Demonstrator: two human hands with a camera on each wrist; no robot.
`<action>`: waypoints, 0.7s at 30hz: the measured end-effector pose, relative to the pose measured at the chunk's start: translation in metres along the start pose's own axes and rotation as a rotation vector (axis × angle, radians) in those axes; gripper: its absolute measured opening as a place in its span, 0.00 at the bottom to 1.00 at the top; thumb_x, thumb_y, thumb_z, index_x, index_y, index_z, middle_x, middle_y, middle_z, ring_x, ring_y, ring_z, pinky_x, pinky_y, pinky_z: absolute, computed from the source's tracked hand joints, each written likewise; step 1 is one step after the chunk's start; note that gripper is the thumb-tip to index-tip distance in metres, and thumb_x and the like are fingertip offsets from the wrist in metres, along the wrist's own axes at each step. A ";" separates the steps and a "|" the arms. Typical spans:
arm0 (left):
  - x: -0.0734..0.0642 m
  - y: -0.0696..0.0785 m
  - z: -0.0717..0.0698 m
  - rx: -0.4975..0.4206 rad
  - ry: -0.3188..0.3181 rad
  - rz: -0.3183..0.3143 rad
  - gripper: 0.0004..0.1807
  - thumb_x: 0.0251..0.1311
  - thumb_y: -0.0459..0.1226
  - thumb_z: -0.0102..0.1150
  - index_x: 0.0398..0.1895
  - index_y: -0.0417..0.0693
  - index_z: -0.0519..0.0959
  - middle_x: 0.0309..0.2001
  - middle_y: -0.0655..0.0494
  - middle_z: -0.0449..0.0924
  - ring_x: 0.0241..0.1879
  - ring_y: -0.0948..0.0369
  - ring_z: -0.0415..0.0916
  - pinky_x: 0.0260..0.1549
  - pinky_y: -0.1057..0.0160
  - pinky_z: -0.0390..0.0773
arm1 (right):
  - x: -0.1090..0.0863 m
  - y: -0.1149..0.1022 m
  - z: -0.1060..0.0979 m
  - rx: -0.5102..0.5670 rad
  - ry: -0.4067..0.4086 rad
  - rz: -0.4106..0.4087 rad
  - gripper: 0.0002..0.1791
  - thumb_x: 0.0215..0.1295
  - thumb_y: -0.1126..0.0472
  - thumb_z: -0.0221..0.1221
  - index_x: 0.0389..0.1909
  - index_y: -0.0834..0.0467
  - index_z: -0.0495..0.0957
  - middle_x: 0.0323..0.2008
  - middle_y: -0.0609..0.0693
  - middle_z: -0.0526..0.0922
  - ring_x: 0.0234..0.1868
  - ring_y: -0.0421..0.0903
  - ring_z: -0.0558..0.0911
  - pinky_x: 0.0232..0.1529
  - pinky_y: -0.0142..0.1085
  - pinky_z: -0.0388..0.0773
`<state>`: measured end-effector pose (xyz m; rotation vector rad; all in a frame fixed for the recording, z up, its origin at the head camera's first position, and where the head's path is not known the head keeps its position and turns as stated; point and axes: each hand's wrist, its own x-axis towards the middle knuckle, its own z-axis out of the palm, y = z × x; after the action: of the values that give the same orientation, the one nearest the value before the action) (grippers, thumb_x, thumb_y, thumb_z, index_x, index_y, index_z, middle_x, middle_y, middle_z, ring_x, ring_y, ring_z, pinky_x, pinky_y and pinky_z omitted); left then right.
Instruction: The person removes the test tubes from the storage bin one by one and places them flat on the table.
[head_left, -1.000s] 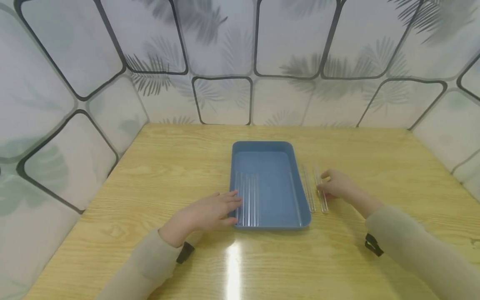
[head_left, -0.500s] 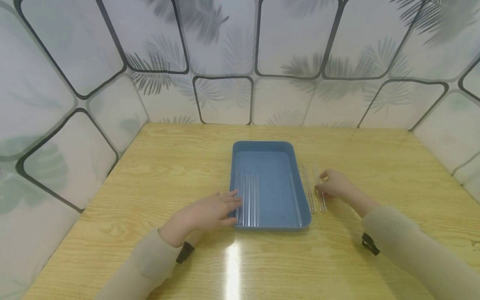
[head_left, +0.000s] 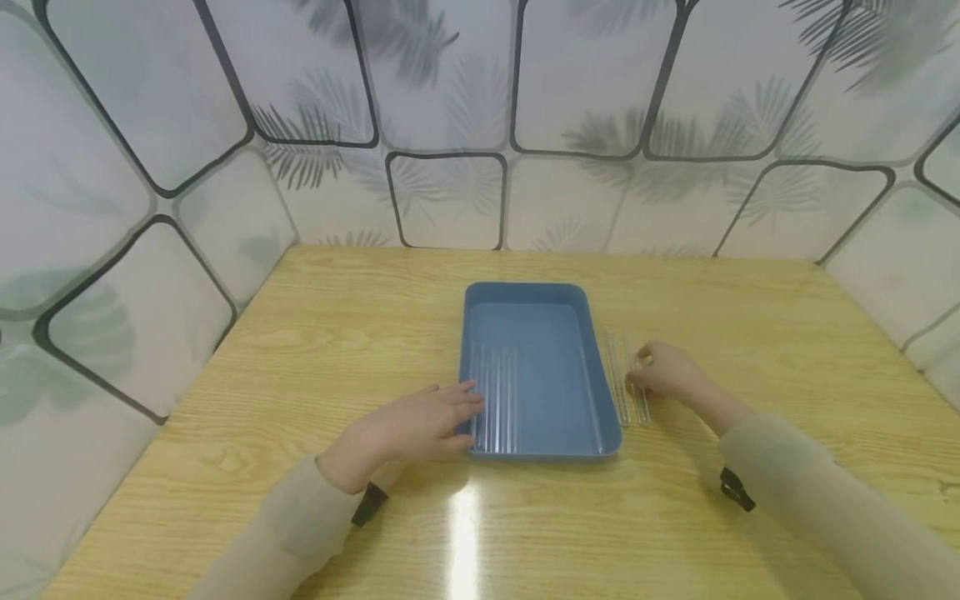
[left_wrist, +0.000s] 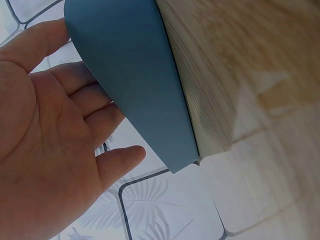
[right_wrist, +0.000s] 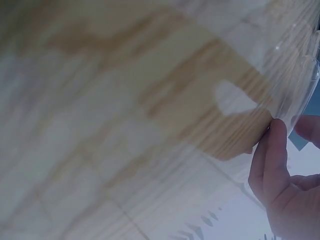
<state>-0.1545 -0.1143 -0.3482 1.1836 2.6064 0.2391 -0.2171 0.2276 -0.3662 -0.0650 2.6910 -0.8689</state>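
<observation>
Several clear test tubes (head_left: 501, 400) lie side by side in the left part of a blue tray (head_left: 551, 312). My left hand (head_left: 423, 423) rests at the tray's left rim, its fingers loosely extended over the edge; in the left wrist view these fingers sit against the tray's outer wall (left_wrist: 125, 65). To the right of the tray, my right hand (head_left: 670, 371) pinches a clear test tube (head_left: 643, 410) between thumb and fingers, low at the table. Beside it another test tube (head_left: 618, 392) lies along the tray's right side. The right wrist view shows a rounded tube end (right_wrist: 308, 67) near the fingertips.
The tray stands on a light wood-grain table (head_left: 360, 333). Patterned panels (head_left: 562, 200) rise behind the table and at both sides. A bright reflection falls on the tabletop in front of the tray.
My right hand has shifted slightly left with the test tube, bringing it closer to the tube beside the tray. The left hand and the tray have stayed still.
</observation>
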 end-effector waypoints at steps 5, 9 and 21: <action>0.000 0.000 0.000 0.008 -0.007 -0.004 0.28 0.63 0.47 0.44 0.62 0.40 0.61 0.64 0.48 0.57 0.65 0.54 0.44 0.60 0.49 0.49 | 0.001 0.001 0.000 -0.029 0.006 -0.004 0.31 0.54 0.64 0.54 0.51 0.82 0.56 0.35 0.68 0.75 0.25 0.45 0.77 0.28 0.35 0.79; -0.001 0.000 -0.001 0.004 -0.007 0.001 0.28 0.63 0.46 0.45 0.61 0.39 0.62 0.63 0.47 0.57 0.65 0.53 0.44 0.60 0.48 0.50 | 0.002 0.002 0.001 -0.018 0.005 -0.005 0.31 0.54 0.64 0.54 0.52 0.82 0.55 0.35 0.68 0.74 0.25 0.45 0.78 0.28 0.35 0.79; 0.000 0.001 -0.001 -0.013 -0.008 -0.008 0.28 0.63 0.46 0.45 0.61 0.38 0.62 0.63 0.47 0.57 0.65 0.53 0.45 0.60 0.47 0.49 | 0.002 0.003 0.000 0.007 -0.012 -0.011 0.32 0.57 0.63 0.52 0.53 0.82 0.53 0.39 0.74 0.71 0.27 0.48 0.79 0.30 0.37 0.79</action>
<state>-0.1543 -0.1137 -0.3474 1.1675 2.5987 0.2486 -0.2185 0.2303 -0.3682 -0.0833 2.6792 -0.8782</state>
